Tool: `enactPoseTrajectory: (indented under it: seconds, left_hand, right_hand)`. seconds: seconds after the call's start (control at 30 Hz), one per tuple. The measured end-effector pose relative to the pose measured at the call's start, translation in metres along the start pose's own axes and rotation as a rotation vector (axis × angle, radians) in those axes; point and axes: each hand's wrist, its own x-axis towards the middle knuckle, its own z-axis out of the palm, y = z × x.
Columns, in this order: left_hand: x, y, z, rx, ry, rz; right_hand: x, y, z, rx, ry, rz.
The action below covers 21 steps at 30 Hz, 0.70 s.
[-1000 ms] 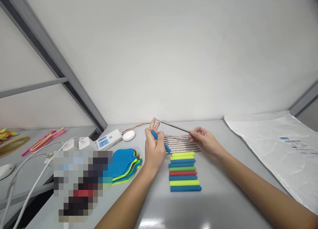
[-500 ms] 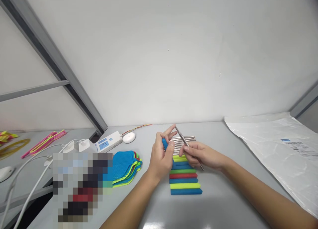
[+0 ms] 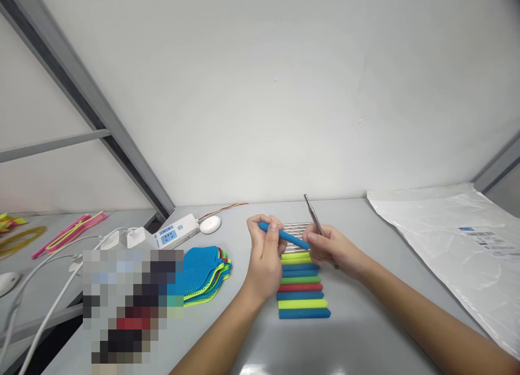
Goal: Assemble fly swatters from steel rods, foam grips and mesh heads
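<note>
My left hand (image 3: 263, 261) is closed around a blue handle sleeve (image 3: 289, 238), which slants down to the right. Its lower right end reaches the fingertips of my right hand (image 3: 333, 246); whether they touch it I cannot tell. Those right fingers are shut on a thin telescopic metal rod (image 3: 313, 211), held with its narrow tip up and leaning left. Below both hands lies a row of blue, yellow, green and red handle sleeves (image 3: 303, 304) on the grey table. Several more metal rods (image 3: 293, 230) lie side by side behind them, partly hidden by my hands.
To the left sits a stack of perforated plastic swatter heads (image 3: 201, 266), beside a blurred-out patch. Behind it are a power strip (image 3: 177, 231) and a round white device (image 3: 210, 225). A white plastic mailing bag (image 3: 439, 228) covers the right side, and a wall rises at the back.
My left hand has turned the blue sleeve so its length shows, pointing toward my right hand. The metal rod has moved right and stands steeper, its tip away from the left fingers.
</note>
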Motion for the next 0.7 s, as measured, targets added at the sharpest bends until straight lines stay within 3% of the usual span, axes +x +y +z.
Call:
enactPoseTrajectory:
  seconds: [0.13, 0.27, 0.37, 0.5, 0.6, 0.7]
  left_hand:
    - [-0.001, -0.003, 0.003, 0.082, -0.043, -0.014]
    - [-0.003, -0.004, 0.000, 0.411, -0.107, 0.100]
    - [-0.007, -0.004, 0.001, 0.589, -0.239, 0.130]
    - [-0.014, -0.004, 0.009, 0.620, -0.358, 0.111]
    - [-0.020, 0.000, 0.017, 0.556, -0.309, 0.075]
    - [-0.023, 0.005, 0.022, 0.478, -0.239, 0.004]
  right_hand:
    - [-0.002, 0.000, 0.005, -0.018, -0.046, 0.015]
    - [-0.003, -0.006, 0.001, -0.023, 0.119, -0.030]
    - [-0.006, -0.011, -0.002, -0.215, 0.262, -0.125]
    - [-0.011, -0.010, 0.005, -0.534, 0.334, -0.261]
    - [-0.013, -0.005, 0.013, -0.574, 0.353, -0.311]
    - [-0.014, 0.001, 0.018, -0.476, 0.369, -0.323]
